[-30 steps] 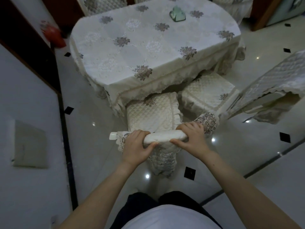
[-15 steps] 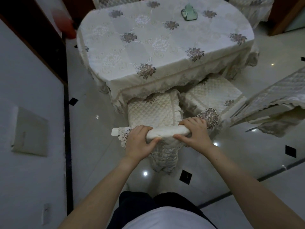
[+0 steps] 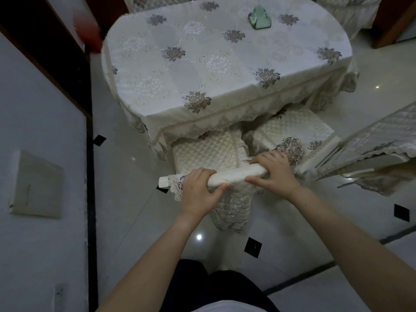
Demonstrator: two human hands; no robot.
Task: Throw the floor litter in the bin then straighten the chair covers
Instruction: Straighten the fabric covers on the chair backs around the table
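A chair pushed under the table wears a cream quilted chair cover (image 3: pixel 234 200) with lace trim. Its padded seat (image 3: pixel 207 152) shows beyond the backrest. My left hand (image 3: pixel 198 192) grips the left part of the covered top rail, thumb on the near side. My right hand (image 3: pixel 274 172) grips the right part of the same rail, beside a lace corner (image 3: pixel 292 146). The bare white end of the rail (image 3: pixel 163 181) sticks out to the left of the cover. A second covered chair (image 3: pixel 295 134) stands to the right of it.
An oval table with a floral tablecloth (image 3: pixel 216 64) fills the far side, with a green tissue holder (image 3: pixel 260 18) on it. A third covered chair (image 3: pixel 373 143) stands at the right. A white wall (image 3: pixel 40 165) runs along the left; a red object (image 3: pixel 86 30) sits at top left.
Both hands keep their grip on the covered top rail. The rail has tilted a little, its right end now farther from me, and my view has shifted slightly.
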